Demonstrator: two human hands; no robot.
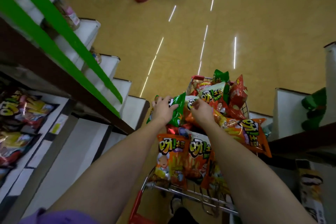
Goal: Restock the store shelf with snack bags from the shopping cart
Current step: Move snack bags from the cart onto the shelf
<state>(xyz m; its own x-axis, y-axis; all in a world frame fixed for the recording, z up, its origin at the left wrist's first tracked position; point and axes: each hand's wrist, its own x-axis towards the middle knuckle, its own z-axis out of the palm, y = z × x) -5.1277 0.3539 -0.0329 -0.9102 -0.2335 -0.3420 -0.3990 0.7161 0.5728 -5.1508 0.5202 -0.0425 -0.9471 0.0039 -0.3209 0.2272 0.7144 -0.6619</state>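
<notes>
The left hand [164, 108] holds a green snack bag [175, 112] on top of the pile in the cart [192, 192]. At its 3 o'clock, the right hand [201, 109] curls over a white bag [190, 102]; I cannot tell if it grips. The bags look puffy, light and slippery, with crunchy bits inside. Best to hold them softly by the sides.

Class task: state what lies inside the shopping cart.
The shopping cart is heaped with snack bags, mostly orange bags, plus red and green ones. The left hand holds a green bag. Lower layers are covered.
</notes>
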